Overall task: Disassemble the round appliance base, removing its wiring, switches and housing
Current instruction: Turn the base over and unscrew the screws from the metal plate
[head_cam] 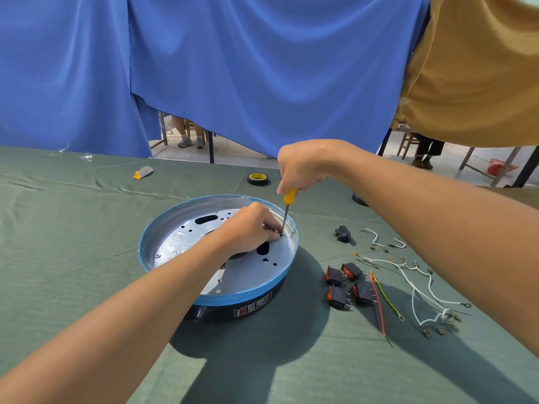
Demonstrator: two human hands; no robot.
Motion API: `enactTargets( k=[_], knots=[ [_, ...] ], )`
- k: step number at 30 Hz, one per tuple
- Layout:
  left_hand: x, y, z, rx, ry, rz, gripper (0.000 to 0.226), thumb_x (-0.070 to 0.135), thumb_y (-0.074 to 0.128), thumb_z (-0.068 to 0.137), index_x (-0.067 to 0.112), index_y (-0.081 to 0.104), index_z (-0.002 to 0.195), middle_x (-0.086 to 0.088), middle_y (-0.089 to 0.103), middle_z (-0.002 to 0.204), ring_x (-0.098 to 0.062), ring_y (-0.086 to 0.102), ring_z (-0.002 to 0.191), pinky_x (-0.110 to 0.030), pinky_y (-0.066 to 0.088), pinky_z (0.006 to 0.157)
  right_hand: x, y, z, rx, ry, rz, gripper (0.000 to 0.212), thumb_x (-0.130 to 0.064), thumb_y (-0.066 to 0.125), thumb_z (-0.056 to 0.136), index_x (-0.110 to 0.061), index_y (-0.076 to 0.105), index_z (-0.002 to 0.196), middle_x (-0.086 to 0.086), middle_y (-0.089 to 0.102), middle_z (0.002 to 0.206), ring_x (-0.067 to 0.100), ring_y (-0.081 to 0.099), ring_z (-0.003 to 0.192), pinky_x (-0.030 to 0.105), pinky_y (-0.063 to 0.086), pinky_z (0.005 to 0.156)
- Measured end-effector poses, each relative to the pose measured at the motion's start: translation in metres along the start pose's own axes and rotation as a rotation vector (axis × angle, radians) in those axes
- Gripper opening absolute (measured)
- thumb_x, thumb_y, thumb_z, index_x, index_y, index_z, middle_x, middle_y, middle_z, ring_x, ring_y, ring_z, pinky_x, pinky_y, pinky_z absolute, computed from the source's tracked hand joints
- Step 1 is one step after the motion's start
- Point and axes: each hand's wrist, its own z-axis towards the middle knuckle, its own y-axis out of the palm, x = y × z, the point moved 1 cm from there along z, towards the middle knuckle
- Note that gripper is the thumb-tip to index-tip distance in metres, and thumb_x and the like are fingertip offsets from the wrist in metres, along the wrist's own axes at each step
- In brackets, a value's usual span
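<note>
The round appliance base lies on the green cloth, a black housing with a blue rim around a silver metal plate. My right hand grips the yellow handle of a screwdriver that stands nearly upright, its tip on the plate near the far right rim. My left hand rests inside the base, its fingertips pinching at the screwdriver tip; whatever lies under them is hidden. To the right of the base lie several black rocker switches with red faces, white wires, and a red wire beside a yellow-green one.
A roll of black tape sits beyond the base, and a yellow-and-grey utility knife lies at the far left. A small black plug part and short white wires lie right of the base. Blue and tan curtains hang behind the table.
</note>
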Motion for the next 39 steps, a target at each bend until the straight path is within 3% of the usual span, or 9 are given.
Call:
enactTargets(
  k=[6,11,15,19,25,30,34,36,39],
  knots=[
    [0.0003,0.0003,-0.0012,0.004,-0.001,-0.009,0.019,0.014,0.066,0.091,0.016,0.075,0.107,-0.001,0.067,0.109,-0.021,0.06,0.098,-0.042,0.05,0.093,0.0024,0.0,-0.0036,-0.107,-0.078,0.117,0.006,-0.023,0.072,0.083,-0.024,0.069,0.088,-0.001,0.064,0.089,0.016,0.058,0.073,0.026,0.048,0.058],
    [0.0007,-0.0001,-0.0013,0.007,-0.008,0.007,0.019,0.015,0.066,0.091,0.017,0.075,0.108,0.0,0.067,0.108,-0.022,0.059,0.098,-0.044,0.05,0.093,0.0038,0.0031,-0.0027,-0.099,0.034,0.082,0.055,-0.055,0.048,0.093,-0.009,0.065,0.067,-0.002,0.057,0.046,0.019,0.048,0.043,0.023,0.042,0.047],
    [0.0023,-0.0001,-0.0016,-0.004,-0.004,0.004,0.021,0.015,0.065,0.092,0.015,0.075,0.111,-0.002,0.067,0.113,-0.022,0.06,0.1,-0.042,0.051,0.093,0.0034,0.0041,-0.0022,-0.009,-0.015,0.048,0.032,-0.034,0.065,0.089,-0.013,0.063,0.064,-0.006,0.054,0.043,0.013,0.049,0.042,0.019,0.039,0.045],
    [0.0017,-0.0002,-0.002,-0.004,-0.01,0.011,0.021,0.016,0.065,0.092,0.015,0.075,0.11,-0.002,0.067,0.113,-0.022,0.059,0.101,-0.043,0.05,0.093,0.0049,-0.0004,-0.0054,-0.05,-0.087,0.145,0.006,-0.025,0.074,0.082,-0.021,0.071,0.079,0.0,0.064,0.067,0.013,0.059,0.06,0.021,0.046,0.05],
    [0.0016,0.0003,-0.002,0.003,-0.011,0.003,0.02,0.015,0.065,0.092,0.015,0.075,0.109,-0.001,0.067,0.111,-0.022,0.059,0.1,-0.044,0.05,0.092,0.0075,0.0053,-0.0061,-0.017,0.012,0.125,0.062,-0.062,0.046,0.092,-0.011,0.062,0.061,-0.005,0.055,0.04,0.013,0.047,0.036,0.022,0.039,0.045],
    [0.0031,0.0008,-0.001,-0.007,-0.007,-0.001,0.023,0.014,0.065,0.092,0.013,0.074,0.113,-0.004,0.067,0.115,-0.022,0.06,0.101,-0.041,0.051,0.093,0.0044,0.0047,-0.0056,0.026,-0.021,0.056,0.036,-0.036,0.064,0.088,-0.014,0.062,0.061,-0.01,0.052,0.036,0.009,0.047,0.038,0.02,0.036,0.045],
    [0.0013,0.0006,-0.0016,-0.001,-0.01,0.001,0.021,0.015,0.065,0.092,0.014,0.075,0.11,-0.002,0.067,0.112,-0.022,0.059,0.101,-0.044,0.05,0.093,0.0039,0.0013,-0.0084,0.011,-0.103,0.128,0.007,-0.026,0.075,0.08,-0.02,0.072,0.081,-0.001,0.062,0.065,0.014,0.055,0.059,0.022,0.042,0.051],
    [0.0006,0.0009,-0.0016,0.001,-0.011,0.002,0.021,0.015,0.065,0.092,0.014,0.075,0.11,-0.002,0.067,0.111,-0.022,0.059,0.1,-0.044,0.05,0.093,0.0044,0.0024,-0.0087,-0.016,-0.102,0.159,0.011,-0.031,0.076,0.081,-0.021,0.071,0.082,-0.001,0.063,0.069,0.015,0.056,0.061,0.022,0.043,0.05],
    [-0.0001,0.0015,-0.0011,0.0,-0.011,0.0,0.021,0.015,0.066,0.091,0.015,0.075,0.111,-0.001,0.068,0.111,-0.021,0.06,0.1,-0.043,0.05,0.093,0.0037,0.0042,-0.0094,0.003,-0.03,0.117,0.052,-0.059,0.057,0.088,-0.013,0.065,0.066,-0.007,0.058,0.045,0.013,0.05,0.045,0.022,0.039,0.046]
  ],
)
